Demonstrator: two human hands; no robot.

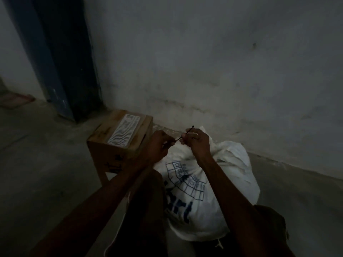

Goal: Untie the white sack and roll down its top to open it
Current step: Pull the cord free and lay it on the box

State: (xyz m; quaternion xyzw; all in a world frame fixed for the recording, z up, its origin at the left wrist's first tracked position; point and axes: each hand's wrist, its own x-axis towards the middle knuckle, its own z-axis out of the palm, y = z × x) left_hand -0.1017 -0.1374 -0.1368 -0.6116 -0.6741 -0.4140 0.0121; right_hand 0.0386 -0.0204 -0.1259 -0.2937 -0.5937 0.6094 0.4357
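Quick count from what we can see: one white sack at lower center, two hands — left hand and right hand — just above it, one thin dark tie pinched between them, one cardboard box at center left, and one white wavy-patterned panel on top — six things total.

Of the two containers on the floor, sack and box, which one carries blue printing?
The white woven sack, below both hands, carries a blue grid and lettering. The brown cardboard box to its left shows only dark marks and has a white wavy-slotted panel on top.
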